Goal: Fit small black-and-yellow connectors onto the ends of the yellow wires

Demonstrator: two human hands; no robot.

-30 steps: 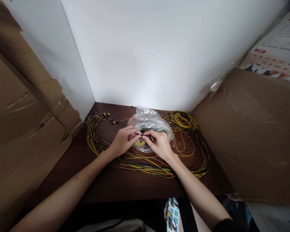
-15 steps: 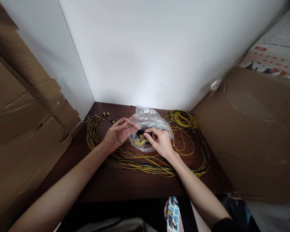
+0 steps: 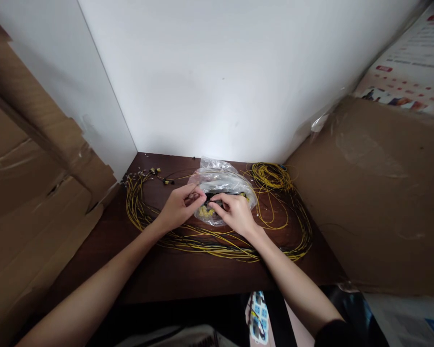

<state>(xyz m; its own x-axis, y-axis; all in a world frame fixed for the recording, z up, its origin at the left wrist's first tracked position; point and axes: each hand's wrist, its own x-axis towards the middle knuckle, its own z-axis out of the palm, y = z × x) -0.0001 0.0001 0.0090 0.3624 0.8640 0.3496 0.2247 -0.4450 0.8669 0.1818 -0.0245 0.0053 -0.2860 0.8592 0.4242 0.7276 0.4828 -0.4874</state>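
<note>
Open air above the bag's far end (image 3: 220, 178) (yellow cables (image 3: 271, 176) alongside), white wall (image 3: 217, 91) behind, cardboard (image 3: 379, 197) both sides.

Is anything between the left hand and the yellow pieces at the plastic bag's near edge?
No separate object visibly blocks the left hand from the yellow pieces; whether the plastic bag covers them, I cannot tell.

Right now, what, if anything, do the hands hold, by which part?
I cannot tell: left hand and right hand pinch, but anything inside is too small.

Wears a black sleeve (image 3: 334, 333); bare from sleeve to right hand (image 3: 237, 211); bare also at left hand (image 3: 175, 208), left of the sleeve.
</note>
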